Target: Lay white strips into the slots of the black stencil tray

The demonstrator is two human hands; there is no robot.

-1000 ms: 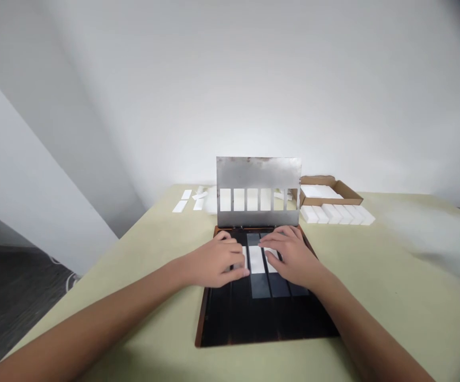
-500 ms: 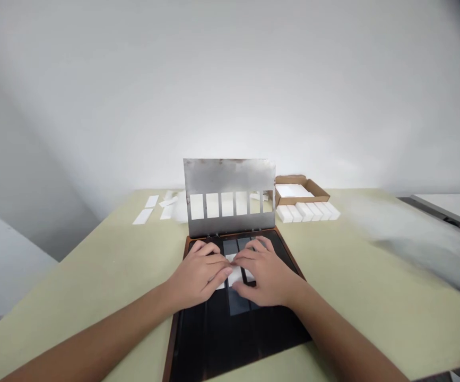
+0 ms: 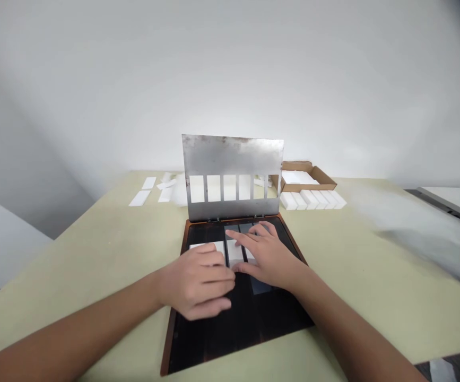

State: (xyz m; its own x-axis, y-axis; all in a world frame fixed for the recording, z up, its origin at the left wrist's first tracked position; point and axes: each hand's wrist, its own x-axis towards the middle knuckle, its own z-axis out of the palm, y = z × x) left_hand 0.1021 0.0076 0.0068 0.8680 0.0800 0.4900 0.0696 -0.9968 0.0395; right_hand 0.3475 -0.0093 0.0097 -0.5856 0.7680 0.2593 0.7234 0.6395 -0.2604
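My left hand lies with its fingers together over the near end of a white strip, on the left of a black board with a copper-brown edge. My right hand rests with spread fingers on the board, its fingertips touching a second white strip in the middle lane. Both hands partly hide the strips. Behind the board stands an upright steel stencil plate with a row of several rectangular slots.
A cardboard tray holds white sheets, with a row of several white blocks in front of it. Loose white strips lie at the back left of the pale green table. A white surface shows beyond the far right.
My left hand has slid left, away from the middle strip, and a white strip now shows at the board's left. The stencil plate sits higher in the view.
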